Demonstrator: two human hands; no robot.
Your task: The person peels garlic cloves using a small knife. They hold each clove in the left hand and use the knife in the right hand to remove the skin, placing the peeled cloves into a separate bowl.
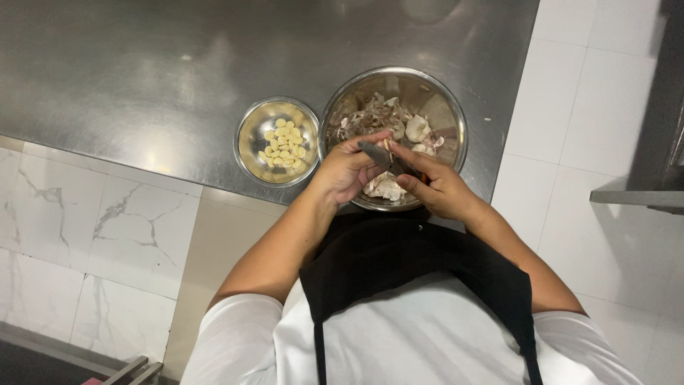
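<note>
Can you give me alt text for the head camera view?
A person peels a garlic clove with a small knife, right hand on the knife, left hand on the clove, over a large steel bowl of garlic and skins. Beside it, a smaller bowl holds peeled cloves on a steel counter.

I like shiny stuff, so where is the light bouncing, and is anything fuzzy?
Head view: glare on the steel counter and small bowl rim; hands with the knife slightly soft; big bowl shaded inside.
</note>
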